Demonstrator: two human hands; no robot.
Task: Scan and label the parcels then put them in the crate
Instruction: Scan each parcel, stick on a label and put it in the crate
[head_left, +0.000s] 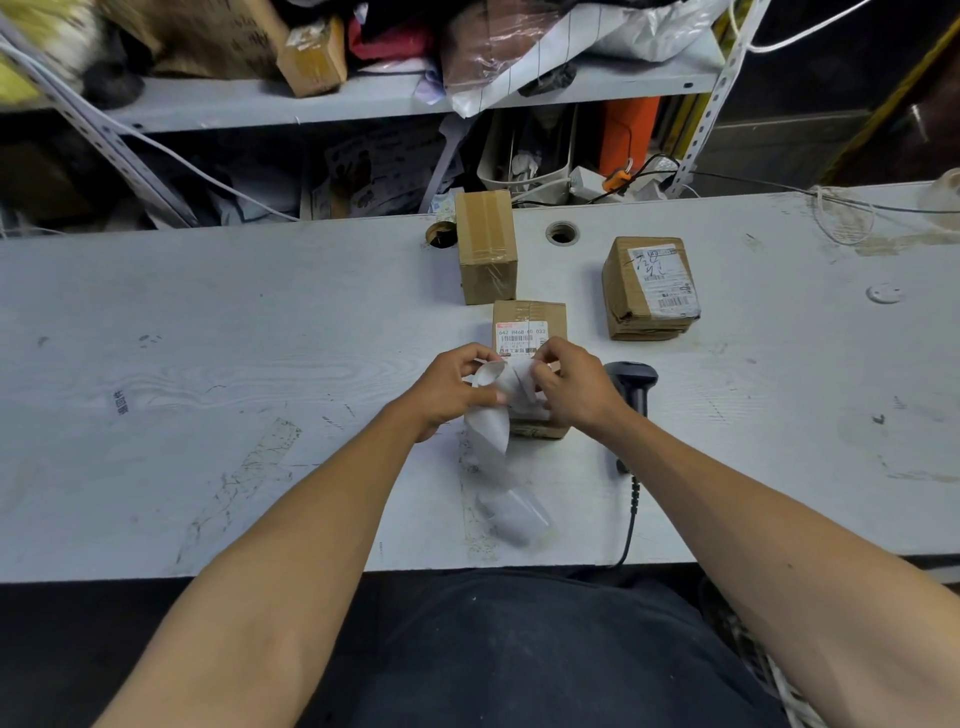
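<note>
Just above the centre of the frame, both hands meet over the nearest parcel (529, 332), a small brown cardboard box with a printed barcode label on its top face. The left hand (451, 387) and right hand (571, 387) each pinch the white label strip (488, 415) between curled fingers; the glossy, curling paper trails down toward the lower edge of the counter (208, 364), its long axis running from the hands toward the person. The box lies directly under and just beyond the fingers, touching or nearly so, and the right hand sits slightly nearer its top face, so pressing a peeled label down looks like a short move up-frame. Two more taped cardboard parcels stand apart: a plain one (485, 249) above the first, and a labelled one (649, 286) to the upper right. A dark handheld scanner (634, 387) lies just right of the right hand, its coiled cable running off the counter edge. No crate is in view.
</note>
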